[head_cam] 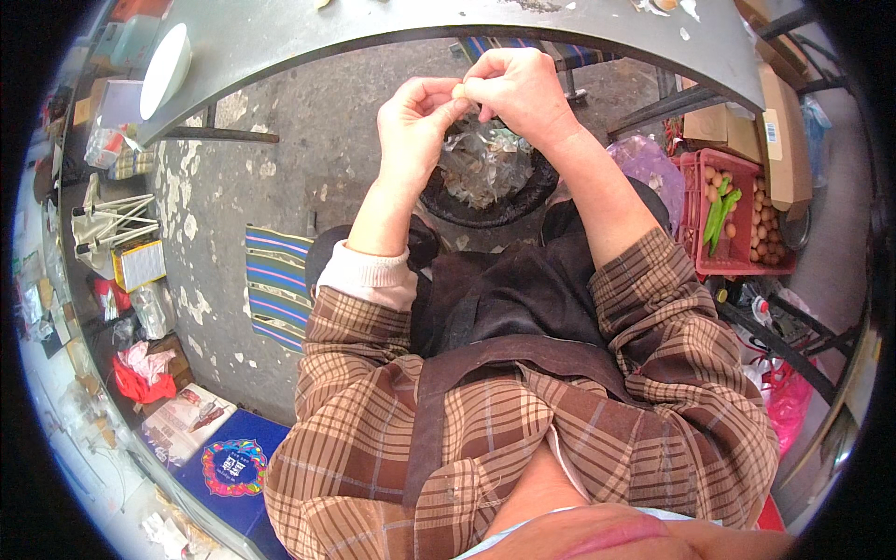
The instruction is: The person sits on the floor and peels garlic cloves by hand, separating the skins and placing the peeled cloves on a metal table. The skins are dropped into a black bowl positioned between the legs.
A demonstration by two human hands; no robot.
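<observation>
My left hand (pixel 416 129) and my right hand (pixel 521 91) meet just short of the near edge of a grey table. Between their fingertips they pinch a small pale-yellow piece (pixel 458 91), mostly covered by fingers; I cannot tell what it is. Below the hands a round black bin (pixel 458 215) stands on the floor between my knees. Inside it is a clear plastic bag with papery scraps (pixel 483 171), partly hidden by my right arm.
The grey table (pixel 350 17) bears a white bowl (pixel 165 70) and shell-like scraps (pixel 658 7). At right, a pink plastic crate (pixel 689 199) holds eggs (pixel 763 234) and green peppers (pixel 721 213). A striped stool seat (pixel 276 287) and a folded stand (pixel 112 224) are at left.
</observation>
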